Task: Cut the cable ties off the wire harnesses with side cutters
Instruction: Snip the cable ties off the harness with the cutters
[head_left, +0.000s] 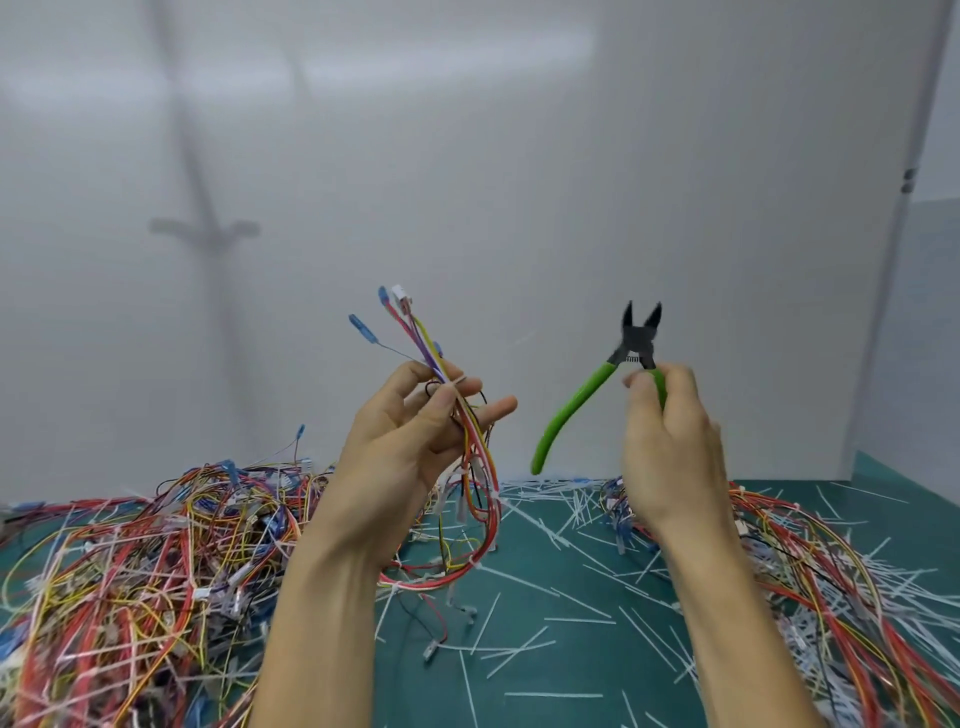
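Harness, wire, multicoloured (485, 499): held upright in left grip (410, 441), thumb and fingers curled round the bundle just below its blue and white terminals; lower loop hanging down towards the surface (571, 675); raised in front of the white panel (519, 156), by judgement to turn the next tie towards the blades; white ties (396, 587) visible on the hanging loop.

Side cutters, green-handled (576, 410): in right grip (670, 441), fingers and thumb closed on one handle only; other handle swung free, down and to the left; jaws spread wide, pointing up, nothing between them; near the harness but apart from it; held so, probably, ready to close on a tie.

Left pile (156, 561) and right pile (831, 571) of further harnesses: both on the surface; finished or waiting, cannot tell.

Offcuts, white (574, 597): scattered on the green surface between the piles, seemingly left where fallen.

Step in hand, by judgement: choosing the next tie; cut not yet begun.
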